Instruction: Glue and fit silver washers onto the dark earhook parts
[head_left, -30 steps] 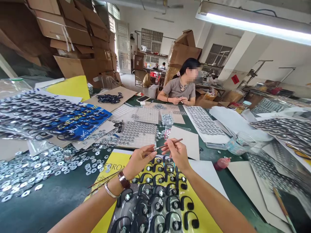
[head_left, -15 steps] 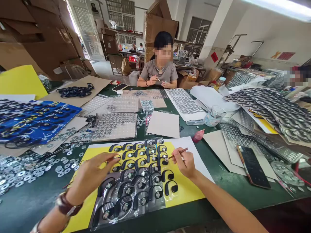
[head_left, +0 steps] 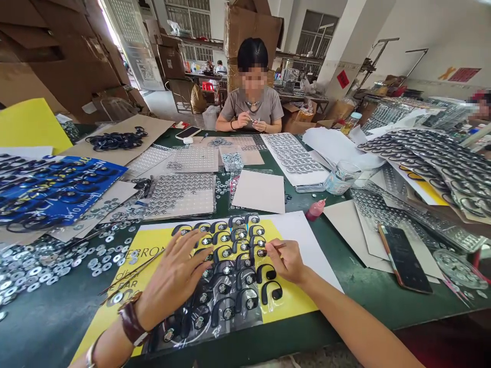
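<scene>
My left hand (head_left: 172, 278) reaches over rows of black ear-hook pieces, its fingers apart with nothing seen in them. My right hand (head_left: 288, 261) pinches a thin brown stick (head_left: 283, 245), its tip at the right-hand column of the rows. The ear-hook pieces (head_left: 276, 294) lie on a yellow printed sheet (head_left: 297, 301), the nearer ones over clear plastic film. Most carry a small silvery disc; the two at the lower right show plain black ends. Tweezers (head_left: 132, 272) rest on the sheet beside my left wrist.
Loose metal washers (head_left: 49, 266) spread at the left. A pink squeeze bottle (head_left: 315, 210), a glass jar (head_left: 341, 179) and a phone (head_left: 404, 258) are at the right. Trays of small discs (head_left: 180, 197) lie ahead. A co-worker (head_left: 251, 110) sits opposite, handling something small.
My left hand has moved right and nearer, its fingers spreading from a pinch over the ear hooks. The tweezers now show. My right hand has shifted slightly down, its stick turned.
</scene>
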Available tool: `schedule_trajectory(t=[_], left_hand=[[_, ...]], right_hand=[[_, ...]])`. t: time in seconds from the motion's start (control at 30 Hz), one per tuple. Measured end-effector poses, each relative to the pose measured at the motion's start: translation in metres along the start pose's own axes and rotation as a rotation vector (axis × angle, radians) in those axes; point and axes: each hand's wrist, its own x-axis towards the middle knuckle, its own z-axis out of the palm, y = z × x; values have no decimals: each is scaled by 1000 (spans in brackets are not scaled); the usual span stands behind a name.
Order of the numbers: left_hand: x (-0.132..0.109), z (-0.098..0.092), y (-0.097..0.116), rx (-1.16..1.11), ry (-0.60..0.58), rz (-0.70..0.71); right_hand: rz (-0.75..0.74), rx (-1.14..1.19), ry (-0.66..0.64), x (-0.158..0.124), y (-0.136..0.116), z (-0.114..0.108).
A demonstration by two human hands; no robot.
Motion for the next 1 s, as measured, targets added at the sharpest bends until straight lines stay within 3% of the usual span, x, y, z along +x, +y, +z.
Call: schedule_trajectory(t=[0.23,0.43,0.5,0.6,0.67,0.7,0.8,0.9,1.0], left_hand=[[28,16,48,-169,-125,175],[53,43,64,-203,-145,263],[57,49,66,-196,-145,251],[59,52,68,-211,-143,237],[58,52,70,-222,-135,234],[57,51,71,-224,-132,231],[52,49,73,-232,-126,232],[43,43,70,-269,-102,240],[31,30,61,-302,-102,236]], right_hand=[[-97,-115,-71,4,-6,1],[-15,-62,-137,9,-11,1],[156,61,-131,10,-9,1],[626,440,-141,18,-3,-3],[886,699,-68,28,0,-5],[944,783,-8,35,2,-6],[883,837,96,62,3,0],[734,719,6,96,6,23],[643,583,-101,134,10,62]])
